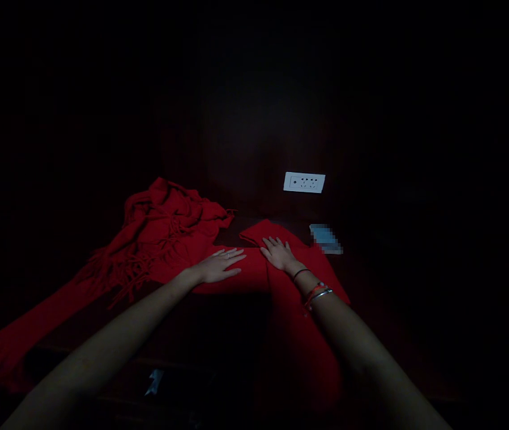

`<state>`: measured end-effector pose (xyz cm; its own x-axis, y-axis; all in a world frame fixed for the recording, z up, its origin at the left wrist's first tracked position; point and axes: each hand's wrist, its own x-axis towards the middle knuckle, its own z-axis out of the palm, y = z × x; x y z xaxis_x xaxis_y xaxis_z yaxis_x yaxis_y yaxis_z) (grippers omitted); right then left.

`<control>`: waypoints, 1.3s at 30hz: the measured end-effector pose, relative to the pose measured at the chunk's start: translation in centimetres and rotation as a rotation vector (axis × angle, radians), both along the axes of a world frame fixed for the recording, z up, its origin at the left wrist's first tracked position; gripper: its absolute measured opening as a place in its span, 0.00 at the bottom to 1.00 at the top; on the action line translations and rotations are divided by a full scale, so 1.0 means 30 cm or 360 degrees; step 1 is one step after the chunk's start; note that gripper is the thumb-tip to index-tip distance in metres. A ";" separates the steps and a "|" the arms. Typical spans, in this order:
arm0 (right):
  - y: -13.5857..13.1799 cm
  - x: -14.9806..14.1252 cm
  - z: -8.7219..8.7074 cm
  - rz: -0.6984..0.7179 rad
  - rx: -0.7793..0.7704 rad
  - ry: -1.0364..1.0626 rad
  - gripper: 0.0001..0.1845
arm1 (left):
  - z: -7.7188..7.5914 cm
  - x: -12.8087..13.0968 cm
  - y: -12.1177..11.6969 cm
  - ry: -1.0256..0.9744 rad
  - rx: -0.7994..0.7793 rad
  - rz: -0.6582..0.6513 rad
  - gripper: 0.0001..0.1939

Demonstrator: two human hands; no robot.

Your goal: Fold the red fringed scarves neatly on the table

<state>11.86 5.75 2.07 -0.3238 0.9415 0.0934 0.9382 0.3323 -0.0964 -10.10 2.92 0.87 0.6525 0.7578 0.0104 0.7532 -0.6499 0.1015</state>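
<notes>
"How are the hands?"
"Apart, palms down, gripping nothing: the ringed left hand [221, 266] and braceleted right hand [277, 254] seem to press flat the smooth red cloth strip [253, 275] beneath, steadying it."
"And left of it?"
"I see a crumpled, fringed red cloth heap [178, 215]."

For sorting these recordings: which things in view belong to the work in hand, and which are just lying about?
In the work:
red cloth
left hand and right hand, both resting on it

Just about:
wall socket
blurred pale-blue item
small pale scrap
</notes>
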 end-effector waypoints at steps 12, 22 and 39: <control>-0.190 0.127 -0.026 -0.0160 -0.0239 -0.0142 0.37 | 0.017 0.107 -0.094 -0.0020 -0.0044 -0.0124 0.33; -0.248 0.150 0.045 0.0414 0.0075 0.0041 0.24 | 0.044 0.095 -0.182 -0.0192 0.0107 -0.0418 0.22; -0.176 0.106 0.138 0.0763 0.0225 -0.0542 0.15 | 0.022 0.133 -0.280 -0.0082 0.0091 -0.0435 0.22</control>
<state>15.03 0.47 6.22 -0.7426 0.6693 0.0238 0.6512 0.7134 0.2590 -6.09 -5.49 1.53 0.8300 0.5511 0.0864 0.5441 -0.8339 0.0925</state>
